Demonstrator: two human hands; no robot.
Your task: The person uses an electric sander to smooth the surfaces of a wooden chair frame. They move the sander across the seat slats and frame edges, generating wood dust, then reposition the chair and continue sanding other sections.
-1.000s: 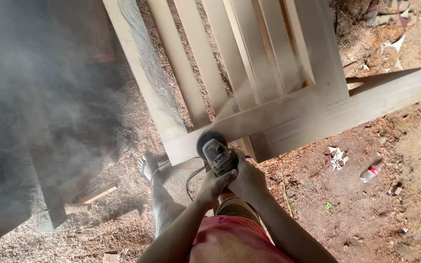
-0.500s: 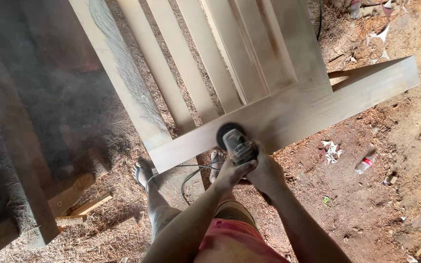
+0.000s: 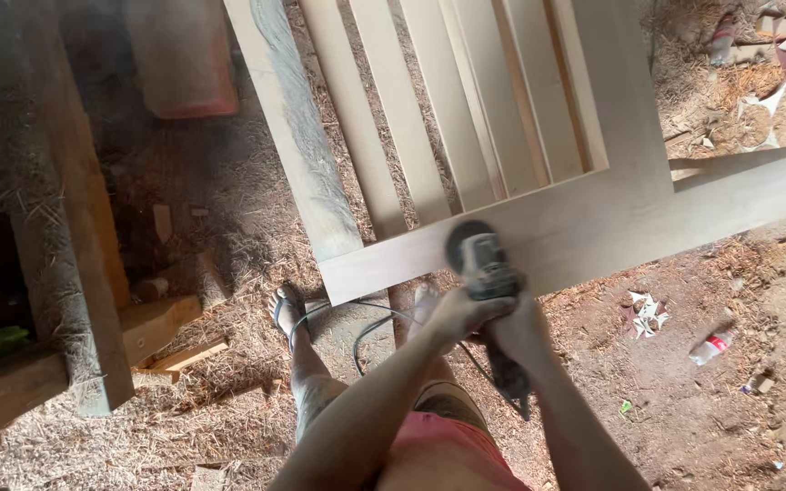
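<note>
At frame centre, the left hand (image 3: pixel 455 314) and right hand (image 3: pixel 518 329) wrap their fingers around a grey handheld electric grinder (image 3: pixel 484 264), pressed on the pale slatted wooden frame (image 3: pixel 593 227). A small clear plastic bottle with red label (image 3: pixel 713 345) lies lower right.

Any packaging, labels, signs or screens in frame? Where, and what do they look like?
Plastic bottle: lying on the dirt at right, clear with a red band.
Crumpled white wrapper: on the dirt below the wooden frame.
No signs or screens.
</note>
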